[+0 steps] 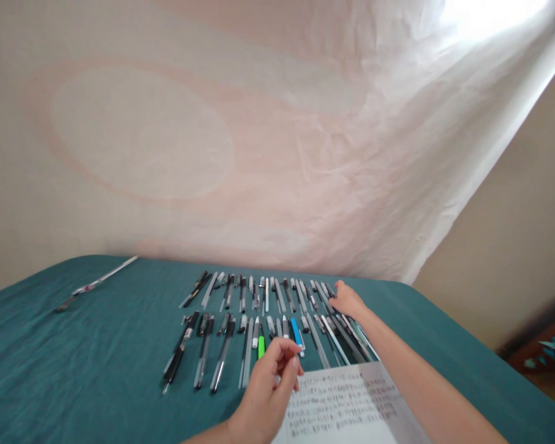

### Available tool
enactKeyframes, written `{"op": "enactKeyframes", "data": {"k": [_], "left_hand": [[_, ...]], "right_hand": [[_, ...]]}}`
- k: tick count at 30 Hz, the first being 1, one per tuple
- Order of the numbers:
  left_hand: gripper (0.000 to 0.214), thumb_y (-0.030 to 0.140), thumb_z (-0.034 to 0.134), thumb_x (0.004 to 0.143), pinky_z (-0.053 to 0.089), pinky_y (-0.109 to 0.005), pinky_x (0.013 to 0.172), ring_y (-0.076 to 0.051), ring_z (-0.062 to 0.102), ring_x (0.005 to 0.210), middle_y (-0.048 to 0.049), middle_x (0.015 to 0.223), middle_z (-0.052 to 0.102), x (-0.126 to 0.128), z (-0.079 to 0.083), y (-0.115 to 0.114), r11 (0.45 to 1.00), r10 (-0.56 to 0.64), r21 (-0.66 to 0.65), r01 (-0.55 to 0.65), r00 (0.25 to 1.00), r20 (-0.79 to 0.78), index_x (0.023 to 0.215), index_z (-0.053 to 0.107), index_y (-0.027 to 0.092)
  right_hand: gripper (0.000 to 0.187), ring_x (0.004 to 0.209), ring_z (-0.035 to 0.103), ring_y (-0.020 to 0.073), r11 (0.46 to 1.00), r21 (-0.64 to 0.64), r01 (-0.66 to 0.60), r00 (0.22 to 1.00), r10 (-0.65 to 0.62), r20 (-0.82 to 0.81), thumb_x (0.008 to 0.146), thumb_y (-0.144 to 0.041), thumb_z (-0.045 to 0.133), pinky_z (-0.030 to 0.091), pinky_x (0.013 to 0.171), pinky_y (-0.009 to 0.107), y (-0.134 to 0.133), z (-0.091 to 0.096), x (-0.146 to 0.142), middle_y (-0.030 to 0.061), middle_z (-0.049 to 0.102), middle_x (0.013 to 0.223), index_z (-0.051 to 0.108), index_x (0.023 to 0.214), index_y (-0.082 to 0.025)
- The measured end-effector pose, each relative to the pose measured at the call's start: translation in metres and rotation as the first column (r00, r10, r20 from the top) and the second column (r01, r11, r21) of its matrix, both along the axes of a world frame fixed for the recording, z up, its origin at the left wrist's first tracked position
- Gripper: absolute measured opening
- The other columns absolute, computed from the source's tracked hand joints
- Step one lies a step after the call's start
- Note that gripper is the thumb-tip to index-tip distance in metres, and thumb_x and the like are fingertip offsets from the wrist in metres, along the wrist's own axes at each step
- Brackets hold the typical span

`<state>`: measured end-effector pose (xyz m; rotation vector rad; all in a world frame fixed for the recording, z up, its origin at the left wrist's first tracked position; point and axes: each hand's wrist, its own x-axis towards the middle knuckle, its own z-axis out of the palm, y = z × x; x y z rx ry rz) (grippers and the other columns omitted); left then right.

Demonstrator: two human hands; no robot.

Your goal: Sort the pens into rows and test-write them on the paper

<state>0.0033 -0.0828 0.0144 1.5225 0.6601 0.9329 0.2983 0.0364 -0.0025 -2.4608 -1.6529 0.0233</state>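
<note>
My right hand (349,300) reaches to the right end of the back row of pens (300,296). Its thumb and fingers close on a pen (331,290) lying there, partly covered by the hand. Nearer to me, my left hand (271,385) hovers by the left edge of a sheet of handwritten paper (342,401). Its fingers are loosely curled, the thumb apart from the index finger, with nothing seen between them. Just beyond it lie a green highlighter (261,346) and a blue marker (297,335) in the front row.
Clear and black pens (222,354), several with caps off beside them, form two rows on the green tablecloth (97,364). A long thin white stick-like object (104,279) lies at the far left. A pale hanging sheet (259,135) stands behind the table.
</note>
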Motion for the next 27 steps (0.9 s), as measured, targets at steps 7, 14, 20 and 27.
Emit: {"op": "enactKeyframes", "data": {"k": [7, 14, 20, 27], "left_hand": [[0.015, 0.029, 0.037, 0.085, 0.041, -0.023, 0.060, -0.010, 0.048, 0.064, -0.0001, 0.077, 0.051, -0.001, 0.001, 0.001, 1.000, -0.012, 0.015, 0.012, 1.000, 0.002, 0.095, 0.043, 0.020], [0.013, 0.028, 0.037, 0.085, 0.040, -0.022, 0.058, -0.010, 0.048, 0.064, 0.0004, 0.075, 0.050, -0.001, 0.001, 0.003, 1.000, 0.007, 0.024, -0.007, 1.000, -0.011, 0.094, 0.043, 0.020], [0.014, 0.028, 0.037, 0.085, 0.040, -0.022, 0.057, -0.010, 0.048, 0.064, -0.0001, 0.075, 0.051, -0.001, 0.002, 0.002, 0.999, 0.008, 0.038, -0.007, 0.999, -0.032, 0.094, 0.044, 0.020], [0.015, 0.030, 0.039, 0.084, 0.040, -0.021, 0.056, -0.011, 0.049, 0.064, -0.0010, 0.075, 0.051, -0.002, 0.006, 0.002, 1.000, 0.009, 0.014, -0.009, 1.000, -0.027, 0.093, 0.046, 0.019]], "right_hand": [[0.044, 0.095, 0.057, 0.0260, 0.994, -0.103, 0.033, 0.999, -0.030, 0.034, 0.067, -0.025, 0.054, 0.041, 0.070, 0.026, 0.005, 0.004, 0.004, 0.0200, 0.061, 0.099, 0.050, 0.106, -0.005], [0.019, 0.058, 0.063, 0.0219, 0.952, -0.306, 0.003, 1.000, -0.005, -0.007, 0.063, -0.021, 0.053, 0.042, 0.050, 0.024, 0.018, 0.014, 0.004, 0.0165, 0.065, 0.060, 0.065, 0.058, -0.007], [0.016, 0.055, 0.063, 0.0210, 0.939, -0.344, -0.006, 1.000, -0.004, -0.027, 0.058, -0.017, 0.054, 0.043, 0.051, 0.024, 0.020, 0.019, 0.002, 0.0142, 0.063, 0.052, 0.063, 0.048, -0.008], [0.016, 0.049, 0.060, 0.0180, 0.965, -0.261, -0.001, 0.987, -0.042, -0.158, 0.059, -0.017, 0.054, 0.043, 0.048, 0.022, 0.008, 0.030, 0.002, 0.0112, 0.060, 0.047, 0.056, 0.044, -0.011]]}}
